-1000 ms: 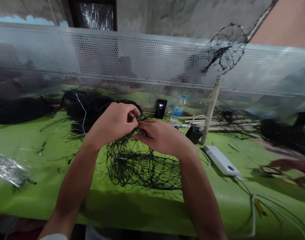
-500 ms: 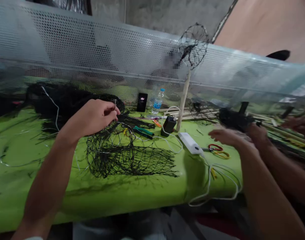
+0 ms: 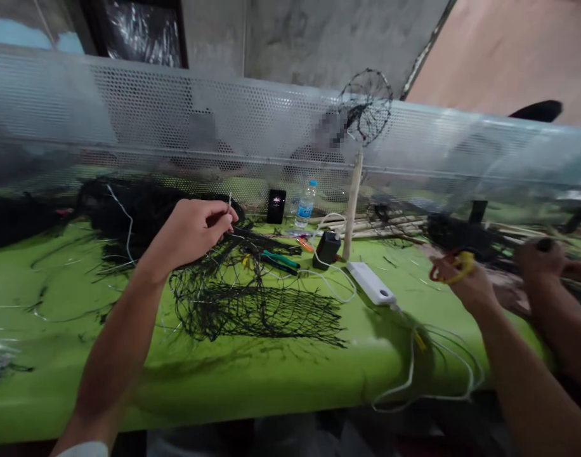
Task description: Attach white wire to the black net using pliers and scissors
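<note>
My left hand (image 3: 198, 228) is closed in a pinch, and a short piece of thin wire (image 3: 230, 202) pokes up between thumb and fingertips. Below it a black mesh net (image 3: 271, 311) lies in a loose tube shape on the green tabletop (image 3: 186, 406). My right hand (image 3: 474, 292) is closed around the scissors (image 3: 452, 266), whose red and yellow handles show at the fingers. The blades are hard to make out. A co-worker's hand (image 3: 538, 260) is just to the right of mine.
Pliers (image 3: 281, 260), a black box-shaped charger (image 3: 326, 249), a white power strip (image 3: 371, 282) and its cord lie mid-table. Behind stand a phone (image 3: 276, 206), a water bottle (image 3: 306, 206) and a wooden stick (image 3: 352, 203) topped by a net hoop. Dark netting (image 3: 143, 216) is heaped at left.
My right hand has taken the scissors up from the table beside the power strip and moved slightly right with them. My left hand keeps its pinch. The whole view has shifted a little.
</note>
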Demonstrator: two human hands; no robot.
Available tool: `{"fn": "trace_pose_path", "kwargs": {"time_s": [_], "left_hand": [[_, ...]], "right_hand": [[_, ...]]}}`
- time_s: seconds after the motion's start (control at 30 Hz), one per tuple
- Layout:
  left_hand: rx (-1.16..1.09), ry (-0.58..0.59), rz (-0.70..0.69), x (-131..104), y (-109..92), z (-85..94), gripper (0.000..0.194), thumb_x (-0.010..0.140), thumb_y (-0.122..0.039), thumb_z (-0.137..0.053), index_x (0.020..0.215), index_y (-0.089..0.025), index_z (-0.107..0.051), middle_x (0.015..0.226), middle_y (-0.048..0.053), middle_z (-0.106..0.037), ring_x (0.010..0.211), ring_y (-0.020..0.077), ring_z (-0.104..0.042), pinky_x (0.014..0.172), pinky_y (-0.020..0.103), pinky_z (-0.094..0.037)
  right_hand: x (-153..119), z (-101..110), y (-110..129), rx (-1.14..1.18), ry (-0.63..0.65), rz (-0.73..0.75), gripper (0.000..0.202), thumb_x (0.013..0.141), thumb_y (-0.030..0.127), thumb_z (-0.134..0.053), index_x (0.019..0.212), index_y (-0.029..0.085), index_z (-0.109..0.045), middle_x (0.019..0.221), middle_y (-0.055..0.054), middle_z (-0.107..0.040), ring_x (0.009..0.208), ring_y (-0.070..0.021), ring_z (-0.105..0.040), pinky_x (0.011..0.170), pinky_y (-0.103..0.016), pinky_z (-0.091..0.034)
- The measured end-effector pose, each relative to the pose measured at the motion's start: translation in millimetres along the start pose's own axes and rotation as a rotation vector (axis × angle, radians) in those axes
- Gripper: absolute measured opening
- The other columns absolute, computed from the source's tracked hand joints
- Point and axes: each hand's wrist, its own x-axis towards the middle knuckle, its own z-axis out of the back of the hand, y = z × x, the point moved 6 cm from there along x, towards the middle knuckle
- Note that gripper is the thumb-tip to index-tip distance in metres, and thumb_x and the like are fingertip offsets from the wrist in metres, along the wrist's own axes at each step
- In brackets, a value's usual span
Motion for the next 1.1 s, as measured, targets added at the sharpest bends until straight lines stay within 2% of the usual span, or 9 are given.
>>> {"fn": "trace_pose_path", "kwargs": {"time_s": [0.07,0.13,0.27,0.33,0.47,0.7,0.9,1.0,1.1], "left_hand": [[0.002,-0.107,-0.01,-2.6,-5.7,8.9,0.022,0.095,-0.03,-0.061,0.088,-0.019,-0.078,0.074,0.0,-0.078,0.061,0.0127,-0.067,0.057,0.024,-0.044],[0.011,-0.222,-0.035,-6.2,-12.6,16.1,0.022,0.096,-0.03,-0.062,0.088,-0.018,-0.079,0.076,0.0,-0.079,0.061,0.0119,-0.068,0.058,0.022,-0.046],[0.043,-0.376,-0.096,-14.8,-25.2,22.1,0.023,0.099,-0.031,-0.062,0.092,-0.019,-0.08,0.079,0.0,-0.081,0.058,0.0103,-0.068,0.058,0.022,-0.048],[0.042,-0.423,-0.112,-18.7,-29.0,23.4,0.021,0.1,-0.032,-0.063,0.094,-0.02,-0.08,0.079,0.0,-0.081,0.057,0.0098,-0.068,0.057,0.022,-0.048],[0.024,-0.497,-0.12,-23.8,-31.9,27.3,0.019,0.1,-0.03,-0.064,0.099,-0.02,-0.08,0.082,0.001,-0.081,0.058,0.0098,-0.068,0.059,0.022,-0.05],[-0.397,-0.29,-0.043,-11.0,-18.8,17.1,0.02,0.1,-0.035,-0.066,0.105,-0.017,-0.076,0.092,0.003,-0.077,0.063,0.0094,-0.063,0.058,0.021,-0.052],[-0.382,0.105,0.117,-4.6,-11.9,-22.2,0.043,0.095,-0.043,-0.073,0.129,-0.02,-0.062,0.113,0.006,-0.071,0.08,0.0136,-0.067,0.068,0.025,-0.055],[-0.393,0.272,0.083,-2.7,-13.1,-36.5,0.029,0.089,-0.031,-0.077,0.112,-0.018,-0.065,0.095,0.003,-0.071,0.081,0.0155,-0.066,0.072,0.027,-0.055],[-0.573,0.437,0.018,-1.3,-15.9,-39.6,0.01,0.096,-0.027,-0.066,0.095,-0.017,-0.067,0.082,0.001,-0.068,0.071,0.0129,-0.064,0.068,0.026,-0.056]], "right_hand": [[9.3,-16.6,12.7,0.084,-0.095,-0.066,0.05,0.074,0.064,-0.086,0.057,0.026,-0.059,0.048,-0.001,-0.054,0.04,-0.0136,-0.044,0.042,-0.033,-0.032],[13.1,-46.8,36.3,0.184,-0.091,-0.108,0.042,0.072,0.059,-0.089,0.071,0.024,-0.067,0.063,-0.005,-0.065,0.051,-0.0172,-0.057,0.052,-0.036,-0.046],[6.9,-128.9,119.1,0.397,0.166,-0.108,0.04,0.082,0.062,-0.08,0.09,0.024,-0.073,0.094,-0.012,-0.077,0.076,-0.0245,-0.071,0.071,-0.042,-0.059],[2.0,-168.7,169.9,0.57,0.346,-0.049,0.039,0.081,0.059,-0.083,0.085,0.024,-0.068,0.109,-0.011,-0.076,0.088,-0.025,-0.071,0.077,-0.042,-0.059],[2.3,-226.6,235.8,0.669,0.557,0.038,0.041,0.08,0.043,-0.089,0.075,0.024,-0.053,0.091,-0.002,-0.067,0.101,-0.023,-0.067,0.084,-0.036,-0.053],[29.5,-262.8,238.7,0.859,0.505,0.052,0.035,0.075,0.031,-0.091,0.078,0.024,-0.057,0.073,0.005,-0.054,0.067,-0.0129,-0.051,0.064,-0.03,-0.041],[43.5,-257.5,223.9,1.114,0.28,-0.049,0.027,0.076,0.029,-0.084,0.078,0.024,-0.057,0.075,0.004,-0.061,0.063,-0.0121,-0.055,0.063,-0.029,-0.046],[44.6,-254.3,217.8,1.133,0.195,-0.128,0.026,0.077,0.029,-0.082,0.074,0.024,-0.057,0.08,0.001,-0.065,0.064,-0.0116,-0.056,0.064,-0.029,-0.049],[46.5,-250.6,215.5,1.112,0.205,-0.124,0.026,0.076,0.033,-0.083,0.073,0.024,-0.058,0.081,0.001,-0.065,0.066,-0.0126,-0.057,0.064,-0.029,-0.051]]}}
